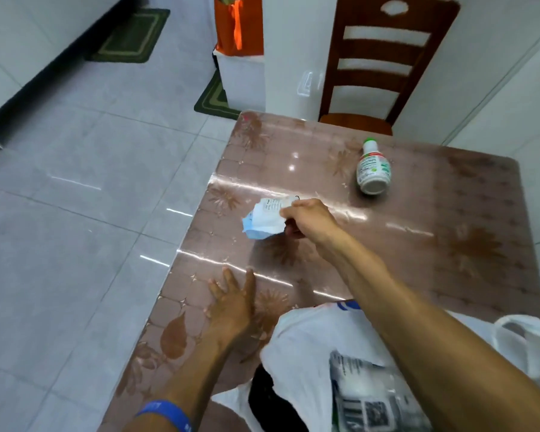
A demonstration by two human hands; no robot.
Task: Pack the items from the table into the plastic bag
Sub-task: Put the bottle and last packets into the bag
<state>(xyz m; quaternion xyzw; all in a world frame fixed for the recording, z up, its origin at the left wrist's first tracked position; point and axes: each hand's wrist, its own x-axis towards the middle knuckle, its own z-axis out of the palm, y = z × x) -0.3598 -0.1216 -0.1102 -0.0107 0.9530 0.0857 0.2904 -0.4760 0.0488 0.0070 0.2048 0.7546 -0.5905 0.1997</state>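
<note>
My right hand (309, 218) is stretched over the middle of the table and grips a small blue and white packet (264, 219), lifted slightly off the surface. My left hand (233, 299) lies flat on the table with its fingers spread and holds nothing. The white plastic bag (300, 347) sits at the near edge, its mouth open toward me, with a printed plastic pack (365, 397) and something dark inside. A white bottle with a green cap (373, 168) lies on its side at the far part of the table.
The table (449, 244) has a glossy brown flowered cover. A wooden chair (378, 63) stands at its far side. An orange bag (239, 24) rests on a white box beyond. Tiled floor lies to the left with green mats (131, 35).
</note>
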